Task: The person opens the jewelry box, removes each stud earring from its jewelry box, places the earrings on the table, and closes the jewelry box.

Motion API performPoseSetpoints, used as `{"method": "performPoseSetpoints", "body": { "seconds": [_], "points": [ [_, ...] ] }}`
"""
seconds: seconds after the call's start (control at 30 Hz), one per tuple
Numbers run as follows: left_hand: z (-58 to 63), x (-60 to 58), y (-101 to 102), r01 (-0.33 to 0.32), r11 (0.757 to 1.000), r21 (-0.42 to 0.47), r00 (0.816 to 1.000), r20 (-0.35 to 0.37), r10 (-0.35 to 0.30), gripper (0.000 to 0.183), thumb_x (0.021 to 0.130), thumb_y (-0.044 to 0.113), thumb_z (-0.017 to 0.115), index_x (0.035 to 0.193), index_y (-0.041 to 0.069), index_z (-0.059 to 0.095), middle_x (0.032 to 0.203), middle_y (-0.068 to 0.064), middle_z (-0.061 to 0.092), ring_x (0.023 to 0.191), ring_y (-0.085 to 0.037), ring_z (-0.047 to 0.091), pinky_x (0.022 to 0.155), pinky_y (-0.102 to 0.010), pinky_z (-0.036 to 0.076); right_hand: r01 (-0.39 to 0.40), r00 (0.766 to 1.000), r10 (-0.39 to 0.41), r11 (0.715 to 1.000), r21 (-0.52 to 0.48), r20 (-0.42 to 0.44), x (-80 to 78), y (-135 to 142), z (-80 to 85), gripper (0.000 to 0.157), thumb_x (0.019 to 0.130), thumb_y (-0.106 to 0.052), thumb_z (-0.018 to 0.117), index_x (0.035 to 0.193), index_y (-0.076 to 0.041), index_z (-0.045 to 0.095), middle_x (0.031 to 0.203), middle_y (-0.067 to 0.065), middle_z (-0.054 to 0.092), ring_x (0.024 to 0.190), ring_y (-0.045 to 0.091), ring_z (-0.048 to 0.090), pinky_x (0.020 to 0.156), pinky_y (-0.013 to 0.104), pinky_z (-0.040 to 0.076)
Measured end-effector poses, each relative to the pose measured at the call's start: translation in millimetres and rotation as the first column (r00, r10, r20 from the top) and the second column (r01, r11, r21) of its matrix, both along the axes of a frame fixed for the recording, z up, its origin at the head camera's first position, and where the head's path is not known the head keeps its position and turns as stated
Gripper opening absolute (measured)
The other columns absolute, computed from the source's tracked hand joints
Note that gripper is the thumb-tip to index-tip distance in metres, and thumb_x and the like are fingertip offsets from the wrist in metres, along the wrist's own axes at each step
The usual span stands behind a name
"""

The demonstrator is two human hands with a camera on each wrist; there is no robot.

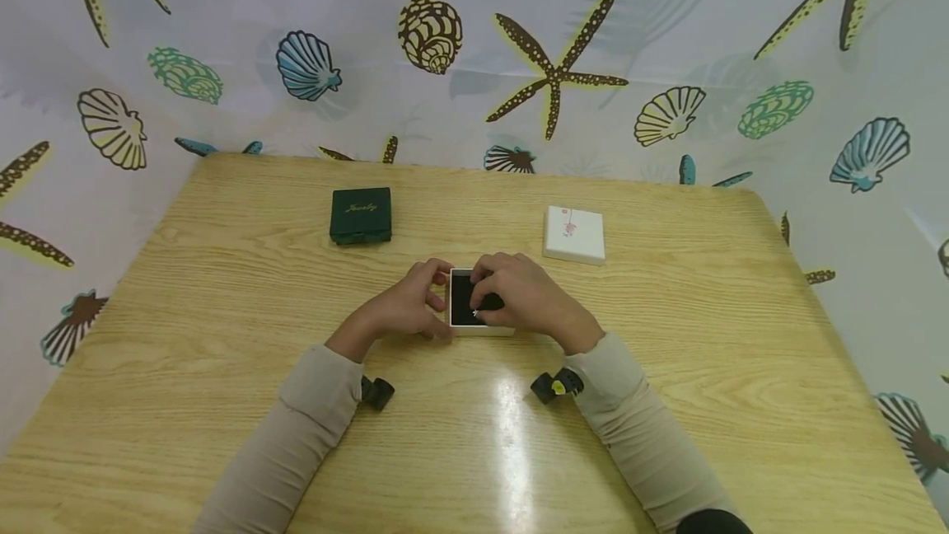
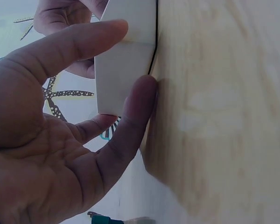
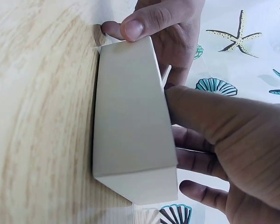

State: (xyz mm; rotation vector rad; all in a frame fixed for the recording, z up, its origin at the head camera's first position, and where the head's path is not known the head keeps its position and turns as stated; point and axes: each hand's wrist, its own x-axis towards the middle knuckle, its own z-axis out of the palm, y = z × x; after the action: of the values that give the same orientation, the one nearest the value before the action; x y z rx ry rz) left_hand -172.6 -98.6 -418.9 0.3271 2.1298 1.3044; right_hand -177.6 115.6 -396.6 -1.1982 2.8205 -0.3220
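Note:
A white open-topped box [image 1: 482, 331] with a black lining [image 1: 460, 303] stands on the table in the head view. My left hand [image 1: 409, 301] holds its left end, thumb on the near wall and fingers at the end and far side; the left wrist view shows the thumb on the plain white wall [image 2: 126, 60]. Over the lining, the fingertips of my right hand [image 1: 522, 293] pinch a small silvery piece of jewellery [image 1: 475, 314], too small to make out its kind. In the right wrist view the box wall [image 3: 130, 112] hides the tips of the right thumb and fingers.
A dark green box [image 1: 361, 217] with gold lettering, "Jewelry", lies at the back left of the wooden table [image 1: 667, 402]. At the back right lies a white lid [image 1: 574, 235] with a pink print. Behind hangs a cloth [image 1: 356, 122] printed with shells and starfish.

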Motion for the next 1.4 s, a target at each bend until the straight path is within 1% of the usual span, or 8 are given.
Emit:
{"method": "performPoseSetpoints", "body": {
  "seconds": [0.27, 0.43, 0.6, 0.97, 1.13, 1.27, 1.4],
  "points": [
    [-2.3, -1.2, 0.0, -0.006, 1.0, 0.003, 1.0, 0.003, 0.006, 0.088, 0.072, 0.009, 0.079, 0.141, 0.019, 0.025, 0.139, -0.011, 0.026, 0.11, -0.028, 0.049, 0.065, -0.032, 0.054, -0.001, 1.0, 0.001, 0.999, -0.036, 0.015, -0.6, 2.5, 3.3, 0.011, 0.078, -0.029, 0.075, 0.087, -0.021, 0.074, 0.112, 0.001, 0.062, 0.101, 0.019, 0.059, 0.09, 0.041, 0.047],
    [-1.8, -1.2, 0.7, -0.014, 1.0, 0.002, 1.0, 0.01, 0.014, 0.09, 0.071, 0.009, 0.08, 0.141, 0.02, 0.025, 0.139, -0.01, 0.026, 0.111, -0.028, 0.048, 0.065, -0.032, 0.054, -0.016, 1.0, 0.017, 0.996, -0.087, 0.014, -1.8, 6.4, 5.3, 0.009, 0.079, -0.026, 0.074, 0.087, -0.02, 0.074, 0.11, 0.001, 0.062, 0.098, 0.019, 0.059, 0.089, 0.039, 0.048],
    [-2.0, -1.6, 1.3, -0.015, 1.0, -0.002, 1.0, 0.01, 0.015, 0.091, 0.07, 0.01, 0.081, 0.141, 0.02, 0.025, 0.14, -0.01, 0.026, 0.113, -0.028, 0.048, 0.066, -0.032, 0.054, -0.016, 1.0, 0.019, 0.988, -0.151, 0.019, -4.7, 12.8, 7.6, 0.007, 0.08, -0.024, 0.073, 0.085, -0.019, 0.074, 0.106, 0.001, 0.062, 0.095, 0.018, 0.058, 0.086, 0.035, 0.048],
    [-3.4, -1.4, 1.8, -0.019, 1.0, 0.0, 1.0, 0.004, 0.019, 0.089, 0.07, 0.009, 0.08, 0.14, 0.019, 0.026, 0.139, -0.01, 0.027, 0.112, -0.029, 0.048, 0.066, -0.032, 0.054, 0.014, 1.0, -0.008, 0.978, -0.209, 0.029, -9.2, 28.5, 13.6, 0.007, 0.081, -0.023, 0.071, 0.084, -0.017, 0.073, 0.105, 0.004, 0.062, 0.098, 0.019, 0.059, 0.09, 0.035, 0.047],
    [-1.7, -0.1, 2.2, -0.023, 1.0, 0.004, 1.0, 0.009, 0.023, 0.089, 0.071, 0.008, 0.08, 0.14, 0.018, 0.026, 0.139, -0.01, 0.028, 0.113, -0.029, 0.048, 0.066, -0.032, 0.054, 0.045, 0.999, -0.043, 0.975, -0.219, 0.017, -10.2, 36.2, 16.0, 0.005, 0.081, -0.022, 0.071, 0.083, -0.018, 0.072, 0.105, 0.001, 0.062, 0.098, 0.019, 0.059, 0.089, 0.036, 0.048],
    [-1.6, 0.9, 1.9, -0.014, 1.0, 0.002, 1.0, 0.008, 0.014, 0.088, 0.072, 0.008, 0.079, 0.141, 0.018, 0.025, 0.139, -0.011, 0.027, 0.113, -0.029, 0.048, 0.066, -0.032, 0.055, 0.069, 0.998, -0.067, 0.972, -0.225, 0.014, -11.8, 43.1, 16.9, 0.006, 0.08, -0.022, 0.073, 0.084, -0.017, 0.072, 0.106, 0.002, 0.062, 0.1, 0.02, 0.058, 0.089, 0.037, 0.048],
    [-0.9, 1.2, 2.1, -0.015, 1.0, -0.004, 1.0, 0.003, 0.015, 0.088, 0.071, 0.007, 0.079, 0.141, 0.018, 0.026, 0.139, -0.01, 0.027, 0.113, -0.028, 0.048, 0.066, -0.032, 0.055, 0.091, 0.996, -0.084, 0.965, -0.244, 0.039, -14.0, 50.4, 18.0, 0.006, 0.08, -0.021, 0.073, 0.085, -0.017, 0.072, 0.106, 0.002, 0.062, 0.103, 0.02, 0.057, 0.092, 0.039, 0.047]
  ]
}}
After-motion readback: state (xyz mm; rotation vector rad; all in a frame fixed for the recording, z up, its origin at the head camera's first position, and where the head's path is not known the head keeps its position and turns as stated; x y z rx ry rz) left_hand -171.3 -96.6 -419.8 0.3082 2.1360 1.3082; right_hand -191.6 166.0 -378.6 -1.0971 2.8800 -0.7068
